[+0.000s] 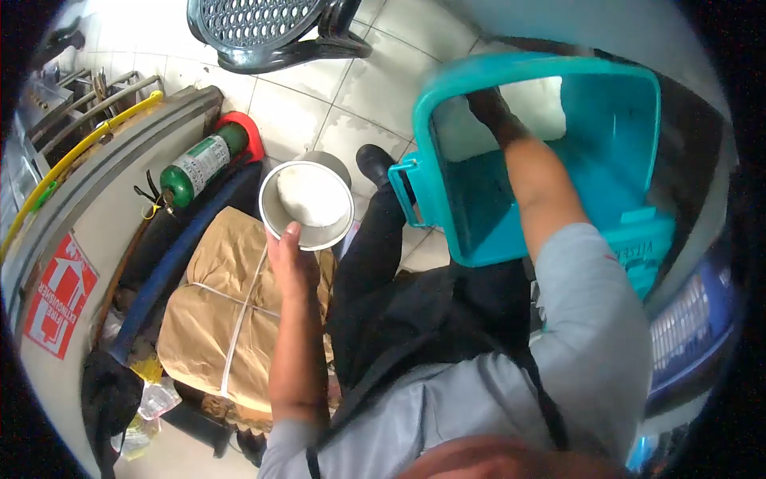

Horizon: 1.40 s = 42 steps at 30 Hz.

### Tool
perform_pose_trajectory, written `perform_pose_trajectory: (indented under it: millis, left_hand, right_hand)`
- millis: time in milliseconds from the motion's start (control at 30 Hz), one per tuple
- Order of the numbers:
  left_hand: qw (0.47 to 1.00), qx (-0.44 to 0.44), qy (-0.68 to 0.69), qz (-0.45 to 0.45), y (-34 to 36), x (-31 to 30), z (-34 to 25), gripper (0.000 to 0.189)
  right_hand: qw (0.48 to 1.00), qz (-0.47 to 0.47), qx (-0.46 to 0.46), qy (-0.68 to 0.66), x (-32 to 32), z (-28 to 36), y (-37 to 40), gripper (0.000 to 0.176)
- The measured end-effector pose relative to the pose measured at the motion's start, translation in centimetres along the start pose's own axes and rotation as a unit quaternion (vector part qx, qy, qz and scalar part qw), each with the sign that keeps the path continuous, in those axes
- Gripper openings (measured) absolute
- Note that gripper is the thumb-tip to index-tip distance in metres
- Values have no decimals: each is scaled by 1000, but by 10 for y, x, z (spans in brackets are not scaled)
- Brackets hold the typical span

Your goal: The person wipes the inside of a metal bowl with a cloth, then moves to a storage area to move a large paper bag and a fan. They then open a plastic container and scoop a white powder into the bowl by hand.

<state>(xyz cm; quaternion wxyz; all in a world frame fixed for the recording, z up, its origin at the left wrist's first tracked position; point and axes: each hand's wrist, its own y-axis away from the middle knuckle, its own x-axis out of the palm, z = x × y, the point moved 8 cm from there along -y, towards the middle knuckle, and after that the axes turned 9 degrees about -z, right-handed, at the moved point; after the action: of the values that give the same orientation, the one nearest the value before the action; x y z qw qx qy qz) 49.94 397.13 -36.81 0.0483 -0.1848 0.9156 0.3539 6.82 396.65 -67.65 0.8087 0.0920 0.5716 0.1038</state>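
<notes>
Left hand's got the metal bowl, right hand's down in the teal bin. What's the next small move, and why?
Probably ease the metal bowl right, up to the open mouth of the teal bin. The left hand holds it by the rim, apart from the bin, while the right hand is deep inside by the far wall; what it grips is hidden.

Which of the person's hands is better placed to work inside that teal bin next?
Right. The right hand reaches inside the teal bin; the left hand is occupied, holding a metal bowl of white contents.
</notes>
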Motion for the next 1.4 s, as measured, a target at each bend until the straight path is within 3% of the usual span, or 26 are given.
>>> perform_pose_trajectory:
  millis: [67, 100, 233, 300, 333, 400, 533, 667, 733, 800, 833, 867, 900, 1067, 1133, 1233, 1333, 1400]
  left_hand:
    - [992, 33, -116, 25, 0, -10, 9, 56]
    - [998, -14, 24, 51, 14, 21, -12, 60]
    - [995, -1, 54, 83, 35, 41, -36, 70]
    - [993, 0, 55, 103, 43, 49, -46, 69]
    - [992, 0, 55, 115, 46, 54, -51, 68]
    - [988, 7, 62, 139, 49, 66, -60, 65]
    - [972, 99, -76, 200, 53, 101, -86, 60]
    - [965, 90, -51, 240, 60, 143, -90, 64]
    - [953, 129, -42, 271, 65, 165, -95, 65]
    - [949, 123, -60, 286, 78, 183, -100, 67]
    - [946, 127, -61, 293, 81, 191, -100, 70]
    - [945, 129, -59, 294, 84, 197, -103, 70]
    - [941, 129, -61, 306, 90, 202, -106, 71]
    - [943, 91, -53, 315, 97, 215, -102, 70]
    - [942, 84, -46, 322, 91, 215, -99, 69]
    - [941, 65, -19, 333, 79, 205, -96, 67]
    - [950, 79, -18, 302, 52, 180, -91, 60]
    - [954, 94, -98, 266, 33, 153, -93, 58]
  right_hand:
    - [999, -27, 13, -40, -26, 6, 18, 26]
    - [995, -58, 20, -80, -48, 9, 28, 25]
    - [984, -58, 116, -123, -128, 16, 51, 22]
    - [985, 34, 139, -92, -146, 14, 65, 20]
    - [985, 28, 145, -87, -178, 23, 71, 20]
    - [969, -3, 132, -208, -242, 49, 88, 23]
    - [977, -51, 116, -173, -319, 58, 116, 19]
    - [974, -43, 120, -186, -405, 99, 135, 25]
    - [982, -45, 87, -161, -434, 127, 134, 26]
    - [989, -83, 64, -106, -456, 150, 130, 22]
    - [996, -24, 85, -25, -464, 169, 123, 18]
    - [992, 33, 104, 55, -466, 179, 118, 15]
    - [994, -13, 80, 77, -472, 190, 114, 10]
    - [986, -73, 8, 149, -501, 223, 106, 15]
    - [981, -48, 83, 169, -520, 207, 116, 15]
    - [983, -43, 107, 142, -535, 173, 137, 16]
    - [982, 22, 174, 72, -465, 100, 136, 18]
    - [973, 76, 215, 39, -355, 29, 118, 23]
